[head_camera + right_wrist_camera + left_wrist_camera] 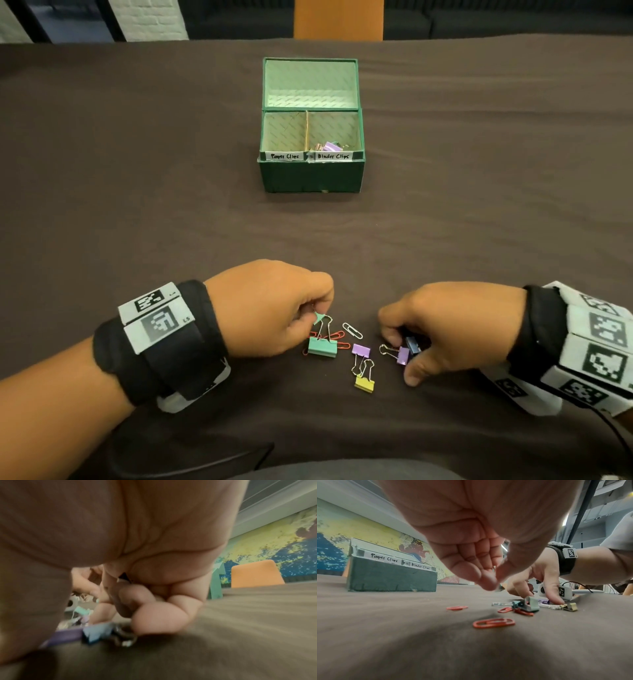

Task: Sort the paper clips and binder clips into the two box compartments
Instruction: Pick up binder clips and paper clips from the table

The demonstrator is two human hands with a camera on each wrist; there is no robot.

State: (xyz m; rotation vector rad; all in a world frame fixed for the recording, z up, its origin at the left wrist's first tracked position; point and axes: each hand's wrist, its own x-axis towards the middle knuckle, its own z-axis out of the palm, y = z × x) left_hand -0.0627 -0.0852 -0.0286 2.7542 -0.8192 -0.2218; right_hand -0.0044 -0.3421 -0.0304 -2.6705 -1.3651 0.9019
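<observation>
The green box (310,173) sits in the upper middle of the head view, lid up. It has two parts, marked "Paper Clips" on the left and "Binder Clips" on the right. A few binder clips – one is purple (331,147) – lie in the right part.

Low in the middle of the frame, the left hand (270,308) pinches a small teal clip (319,317) between thumb and fingertips, held just above the brown table (137,205). Right under it lies a bigger teal binder clip (322,347) on top of red paper clips (494,623). A white paper clip (352,330) is just beside them.

To the right, the right hand (452,329) has its fingers curled down on a blue binder clip (413,345) – it touches a purple one (403,356). Whether the blue clip is truly gripped, I cannot tell.

Between the hands lie another purple clip (361,349) and a yellow clip (364,383).
</observation>
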